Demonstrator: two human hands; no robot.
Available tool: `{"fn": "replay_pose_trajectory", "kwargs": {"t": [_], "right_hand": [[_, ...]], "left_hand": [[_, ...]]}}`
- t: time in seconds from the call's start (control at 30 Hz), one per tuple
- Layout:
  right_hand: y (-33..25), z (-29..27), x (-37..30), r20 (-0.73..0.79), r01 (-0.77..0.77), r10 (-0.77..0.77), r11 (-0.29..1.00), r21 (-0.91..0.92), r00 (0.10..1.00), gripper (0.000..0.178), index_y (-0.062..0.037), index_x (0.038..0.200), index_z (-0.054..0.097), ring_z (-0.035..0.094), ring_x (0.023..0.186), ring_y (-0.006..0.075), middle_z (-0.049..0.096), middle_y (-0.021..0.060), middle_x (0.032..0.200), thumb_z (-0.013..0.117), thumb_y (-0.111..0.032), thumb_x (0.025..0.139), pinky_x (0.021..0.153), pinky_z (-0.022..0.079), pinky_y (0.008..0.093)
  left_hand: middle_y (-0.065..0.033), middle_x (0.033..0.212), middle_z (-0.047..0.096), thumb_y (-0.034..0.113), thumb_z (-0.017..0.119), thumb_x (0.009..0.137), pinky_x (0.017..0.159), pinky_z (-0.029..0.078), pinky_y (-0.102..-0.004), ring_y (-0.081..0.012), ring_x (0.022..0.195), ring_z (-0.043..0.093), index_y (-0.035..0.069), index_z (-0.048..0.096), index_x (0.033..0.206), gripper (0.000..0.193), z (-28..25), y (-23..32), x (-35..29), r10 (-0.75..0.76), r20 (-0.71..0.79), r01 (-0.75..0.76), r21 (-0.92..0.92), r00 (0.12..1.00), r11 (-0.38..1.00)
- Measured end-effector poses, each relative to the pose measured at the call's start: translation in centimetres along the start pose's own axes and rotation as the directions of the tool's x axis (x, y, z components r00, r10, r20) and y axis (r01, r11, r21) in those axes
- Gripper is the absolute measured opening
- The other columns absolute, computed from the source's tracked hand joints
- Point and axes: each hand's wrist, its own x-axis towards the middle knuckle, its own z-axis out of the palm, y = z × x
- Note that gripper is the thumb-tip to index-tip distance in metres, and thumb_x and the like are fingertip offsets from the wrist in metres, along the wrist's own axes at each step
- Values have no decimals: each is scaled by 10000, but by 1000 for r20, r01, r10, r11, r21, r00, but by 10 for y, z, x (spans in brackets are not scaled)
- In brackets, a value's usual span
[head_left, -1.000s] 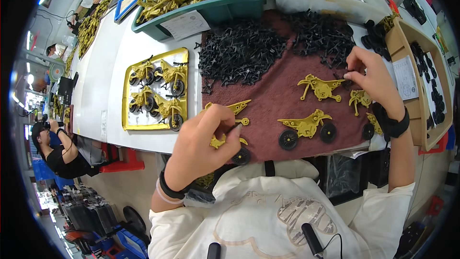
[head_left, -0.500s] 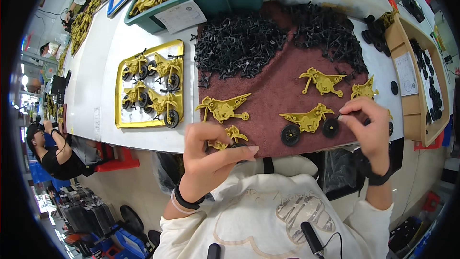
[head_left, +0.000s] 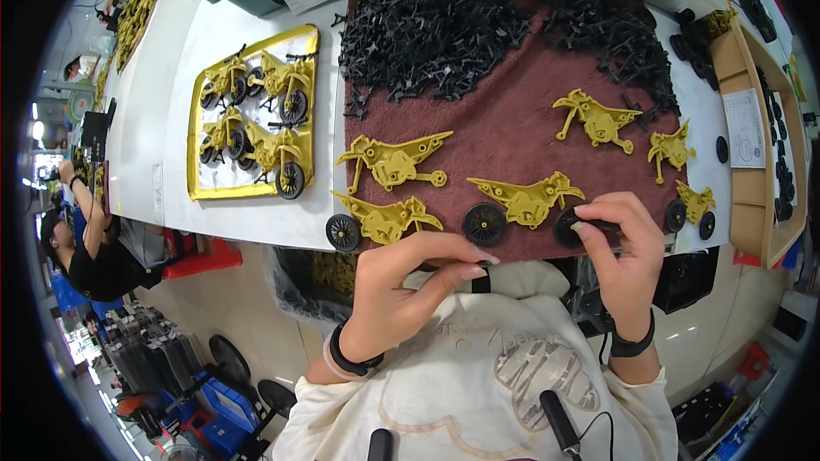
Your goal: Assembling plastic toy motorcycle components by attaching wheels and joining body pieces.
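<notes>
Since 0.5 s ago both hands dropped to the mat's near edge. Right hand (head_left: 619,243) now pinches a black plastic wheel (head_left: 567,226) onto the rear of a yellow plastic motorbike frame (head_left: 528,199); assembly underway. Left hand (head_left: 401,282), fingers curled, holds nothing I can tell. Ahead of hands: 6 loose frames, approx. 4 finished bikes in yellow tray (head_left: 198,192) far left.
</notes>
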Motion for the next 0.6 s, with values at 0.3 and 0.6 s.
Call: {"fn": "replay_pose_trajectory", "kwargs": {"t": [0.3, 0.6], "right_hand": [[7, -4, -2, 24, 12, -14, 994, 108, 1000, 233, 3, 944, 723, 609, 791, 156, 653, 87, 884, 685, 102, 737, 672, 473, 238], [23, -20, -11, 28, -48, 41, 952, 302, 999, 197, 68, 982, 627, 603, 823, 145, 560, 121, 1008, 618, 148, 802, 731, 514, 253]], "left_hand": [[-233, 928, 692, -38, 588, 923, 714, 604, -333, -253, 826, 711, -77, 499, 960, 104, 21, 5, 0, -306, 218, 348, -186, 927, 919], [-59, 578, 516, 73, 697, 839, 399, 405, -328, -217, 416, 525, 34, 534, 809, 170, 52, -7, 9, 152, 133, -202, 649, 979, 734]]}}
